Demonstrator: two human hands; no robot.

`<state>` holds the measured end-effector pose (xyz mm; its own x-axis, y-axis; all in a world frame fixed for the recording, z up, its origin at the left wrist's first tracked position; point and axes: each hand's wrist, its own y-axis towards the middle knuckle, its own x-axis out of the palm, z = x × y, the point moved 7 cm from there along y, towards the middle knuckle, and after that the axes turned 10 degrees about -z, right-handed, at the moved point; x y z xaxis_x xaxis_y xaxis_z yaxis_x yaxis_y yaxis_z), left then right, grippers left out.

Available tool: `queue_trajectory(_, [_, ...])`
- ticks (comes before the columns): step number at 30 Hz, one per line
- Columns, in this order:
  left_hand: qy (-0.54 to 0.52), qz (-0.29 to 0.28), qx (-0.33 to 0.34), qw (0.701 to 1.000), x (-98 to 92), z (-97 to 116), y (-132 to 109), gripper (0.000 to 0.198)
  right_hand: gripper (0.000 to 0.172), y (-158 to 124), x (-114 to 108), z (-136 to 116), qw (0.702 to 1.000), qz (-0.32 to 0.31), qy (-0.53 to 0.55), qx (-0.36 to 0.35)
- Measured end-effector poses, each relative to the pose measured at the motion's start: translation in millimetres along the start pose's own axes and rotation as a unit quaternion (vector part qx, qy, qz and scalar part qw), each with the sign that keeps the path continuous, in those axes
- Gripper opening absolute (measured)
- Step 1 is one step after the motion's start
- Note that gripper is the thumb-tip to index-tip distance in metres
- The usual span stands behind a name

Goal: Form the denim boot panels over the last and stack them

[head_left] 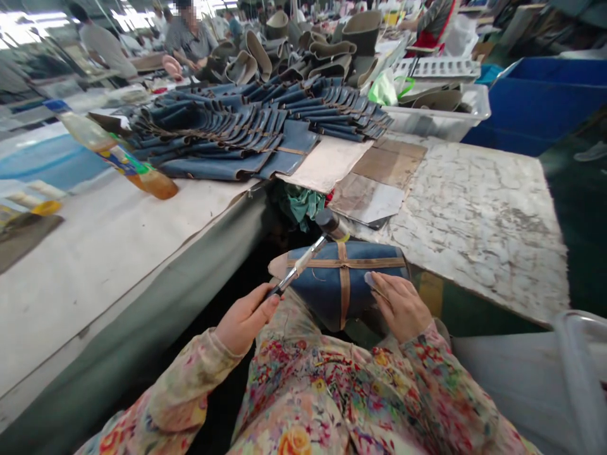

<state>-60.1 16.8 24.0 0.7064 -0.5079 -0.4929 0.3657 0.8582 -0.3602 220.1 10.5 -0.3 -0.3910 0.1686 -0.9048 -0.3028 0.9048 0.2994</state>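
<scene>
My left hand (pixel 249 318) is closed around the handle of a mallet (pixel 303 258). The mallet's dark cylindrical head, with a yellowish face, hangs over the far edge of a blue leather piece (pixel 320 284). Brown strips cross on that piece, which lies draped over a rounded support in front of my lap. Resting on its right side is my right hand (pixel 403 305), fingers stretched out over the surface. Something whitish covers or sits at one fingertip; I cannot make out what it is.
Many similar blue pieces (pixel 218 126) lie stacked across the table, with grey-brown shafts behind. A tilted bottle (pixel 118 155) stands left. Worn board (pixel 484 215) covers the right table. Blue bins (pixel 545 95) and a pale tub (pixel 512 366) flank the right. People work beyond.
</scene>
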Motion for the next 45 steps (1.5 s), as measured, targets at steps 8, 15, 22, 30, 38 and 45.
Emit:
queue_trajectory(8, [0.221,-0.078,-0.031,0.972,28.6,7,15,0.034,0.035,-2,1,2,1.0,0.005,0.007,0.014])
queue_trajectory(15, [0.23,-0.067,-0.035,0.97,28.3,-1,10,0.034,0.035,-6,-1,3,1.0,0.01,0.013,0.024])
queue_trajectory(22, [0.151,0.0,0.031,0.988,23.3,16,17,0.037,0.036,-8,-2,3,0.999,0.016,0.018,0.025])
queue_trajectory(30, [0.214,-0.057,0.008,0.975,45.7,33,46,0.034,0.037,-10,-2,1,0.999,0.02,0.018,0.023])
queue_trajectory(38, [0.273,-0.094,-0.029,0.957,49.0,45,60,0.031,0.037,-13,-2,2,0.999,0.019,0.027,0.036])
queue_trajectory(45, [0.303,-0.103,-0.044,0.946,47.7,33,55,0.03,0.038,-14,0,5,0.999,0.026,0.028,0.034])
